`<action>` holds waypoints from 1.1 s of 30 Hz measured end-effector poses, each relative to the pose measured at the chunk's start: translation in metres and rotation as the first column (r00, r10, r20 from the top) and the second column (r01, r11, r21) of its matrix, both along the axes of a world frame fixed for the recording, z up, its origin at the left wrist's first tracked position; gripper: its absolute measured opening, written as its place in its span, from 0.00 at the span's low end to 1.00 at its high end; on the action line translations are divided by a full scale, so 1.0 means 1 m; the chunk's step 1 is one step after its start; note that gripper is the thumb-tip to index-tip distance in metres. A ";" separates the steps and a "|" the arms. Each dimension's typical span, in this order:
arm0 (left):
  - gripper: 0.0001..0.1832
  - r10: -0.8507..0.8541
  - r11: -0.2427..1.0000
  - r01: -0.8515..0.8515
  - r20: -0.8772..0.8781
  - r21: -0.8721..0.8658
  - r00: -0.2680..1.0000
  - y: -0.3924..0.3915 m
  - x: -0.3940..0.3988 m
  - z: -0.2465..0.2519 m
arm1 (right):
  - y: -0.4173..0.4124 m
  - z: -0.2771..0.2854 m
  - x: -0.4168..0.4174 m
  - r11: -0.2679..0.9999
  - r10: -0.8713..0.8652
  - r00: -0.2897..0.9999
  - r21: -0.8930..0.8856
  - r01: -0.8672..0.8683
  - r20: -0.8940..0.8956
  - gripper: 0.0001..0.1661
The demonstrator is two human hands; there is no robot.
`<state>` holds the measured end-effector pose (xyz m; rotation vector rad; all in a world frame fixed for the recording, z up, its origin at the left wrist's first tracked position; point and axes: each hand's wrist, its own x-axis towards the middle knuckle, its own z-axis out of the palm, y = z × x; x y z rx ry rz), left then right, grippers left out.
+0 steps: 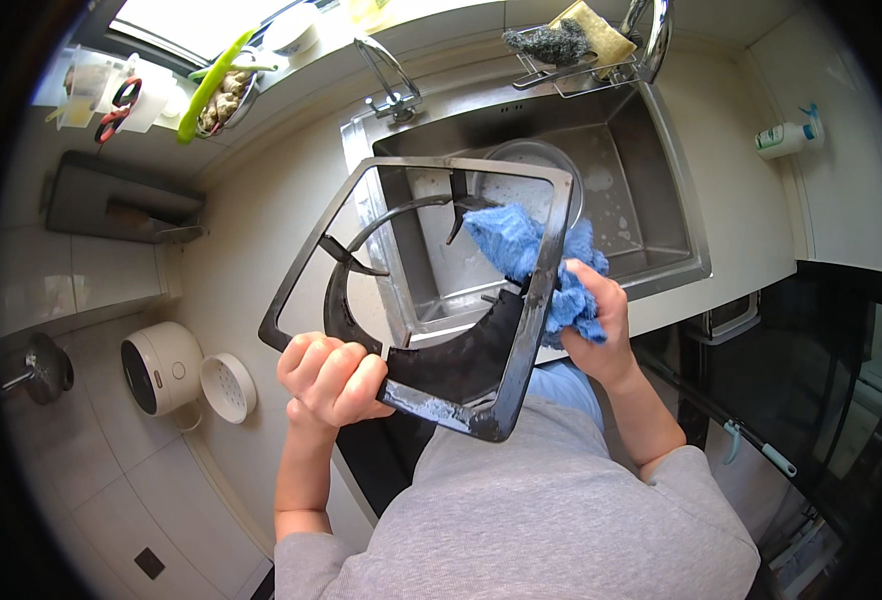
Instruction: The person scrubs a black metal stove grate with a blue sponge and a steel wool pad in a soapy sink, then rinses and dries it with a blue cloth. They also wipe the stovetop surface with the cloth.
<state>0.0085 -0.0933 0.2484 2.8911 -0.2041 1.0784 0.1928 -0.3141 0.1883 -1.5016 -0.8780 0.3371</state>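
A square black metal gas-stove pan support is held up in front of me, tilted over the near edge of the sink. Its frame carries an inner ring with prongs, and the lower corner looks greyish and worn or wet. My left hand grips the frame at its lower left side. In my right hand is a bunched blue cloth, pressed around the frame's right side. Part of the cloth shows through the frame's opening. Behind the support, a round translucent basin lies in the stainless steel sink.
A faucet stands at the sink's back left corner. The wire rack holds steel wool and a sponge. On the left are a cream rice cooker and a white perforated steamer basket. A spray bottle stands at right.
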 end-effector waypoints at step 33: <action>0.27 0.246 -0.779 0.264 0.110 -0.568 0.963 -0.012 0.024 -0.035 | -0.023 -0.018 0.036 0.959 -0.144 0.970 -0.213 0.185 0.196 0.23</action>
